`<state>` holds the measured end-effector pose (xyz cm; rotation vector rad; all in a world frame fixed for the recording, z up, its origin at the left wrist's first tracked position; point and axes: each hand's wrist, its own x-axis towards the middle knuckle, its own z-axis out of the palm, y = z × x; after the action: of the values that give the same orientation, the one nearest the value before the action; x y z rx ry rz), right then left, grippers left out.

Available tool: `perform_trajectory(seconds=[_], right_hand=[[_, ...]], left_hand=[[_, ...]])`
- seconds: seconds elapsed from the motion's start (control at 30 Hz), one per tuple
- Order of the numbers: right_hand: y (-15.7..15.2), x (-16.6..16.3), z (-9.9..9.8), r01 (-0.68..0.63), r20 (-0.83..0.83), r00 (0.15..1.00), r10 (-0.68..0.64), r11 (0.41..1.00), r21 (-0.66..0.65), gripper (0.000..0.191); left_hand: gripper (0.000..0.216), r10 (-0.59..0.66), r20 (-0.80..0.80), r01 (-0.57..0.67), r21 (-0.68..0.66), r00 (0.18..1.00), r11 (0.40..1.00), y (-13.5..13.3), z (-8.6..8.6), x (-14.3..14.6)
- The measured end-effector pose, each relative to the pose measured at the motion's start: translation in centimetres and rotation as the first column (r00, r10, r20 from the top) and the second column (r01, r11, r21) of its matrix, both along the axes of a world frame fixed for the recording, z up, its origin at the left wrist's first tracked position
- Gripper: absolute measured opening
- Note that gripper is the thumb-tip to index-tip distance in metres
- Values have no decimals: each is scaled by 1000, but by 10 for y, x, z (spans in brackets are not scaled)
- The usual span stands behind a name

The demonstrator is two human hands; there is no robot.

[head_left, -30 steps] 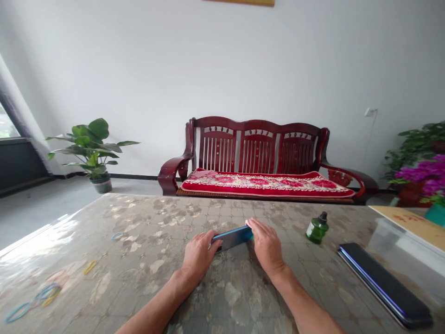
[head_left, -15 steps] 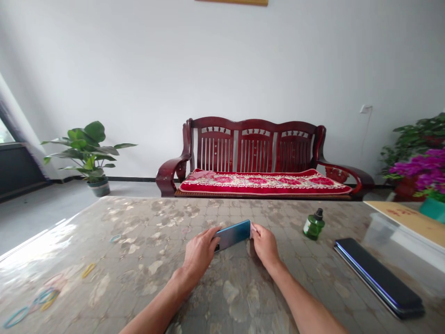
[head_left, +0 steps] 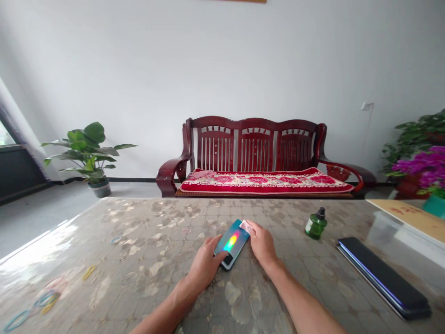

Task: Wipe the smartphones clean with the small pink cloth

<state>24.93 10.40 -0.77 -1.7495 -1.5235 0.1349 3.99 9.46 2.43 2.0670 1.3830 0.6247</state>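
Note:
A blue-green smartphone (head_left: 239,242), its shiny back turned up with a rainbow glint, is tilted over the middle of the table. My left hand (head_left: 206,260) grips its near left edge, thumb lying across the back beside the dark camera patch. Between the fingers of my right hand (head_left: 261,245) is a small pale pink cloth (head_left: 246,226), pressed against the phone's far right corner. Most of the cloth is hidden by the fingers.
A green bottle (head_left: 316,223) with a black cap stands to the right. Beyond it lie stacked phones (head_left: 382,276) beside a clear plastic box (head_left: 389,236). Several coloured rubber bands (head_left: 45,299) lie at the left of the patterned table (head_left: 156,297). A wooden bench (head_left: 255,144) stands behind.
The phone has turned from edge-on to back-up, its camera end swinging nearer. The cloth in my right hand has shifted from the phone's end edge onto its back corner.

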Motion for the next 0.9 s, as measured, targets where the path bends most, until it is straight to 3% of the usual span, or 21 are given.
perform_trajectory(seconds=[0.13,0.27,0.47,0.7,0.9], right_hand=[[-2,-4,8,-66,66,995,70,996,-59,34],[-4,-5,9,-72,129,988,81,995,-72,34],[-5,-4,11,-133,159,977,140,990,-52,30],[-5,-2,5,-157,143,977,161,987,-36,26],[-3,1,9,-130,328,943,56,969,208,20]], left_hand=[[72,-185,-44,184,-7,982,983,-8,-2,-4],[70,-290,-80,293,27,954,956,-10,-4,-9],[59,-297,-299,312,3,907,950,-23,4,-5],[62,-245,-503,289,10,829,957,-34,11,5],[49,-236,-522,323,80,820,943,-34,5,9]])
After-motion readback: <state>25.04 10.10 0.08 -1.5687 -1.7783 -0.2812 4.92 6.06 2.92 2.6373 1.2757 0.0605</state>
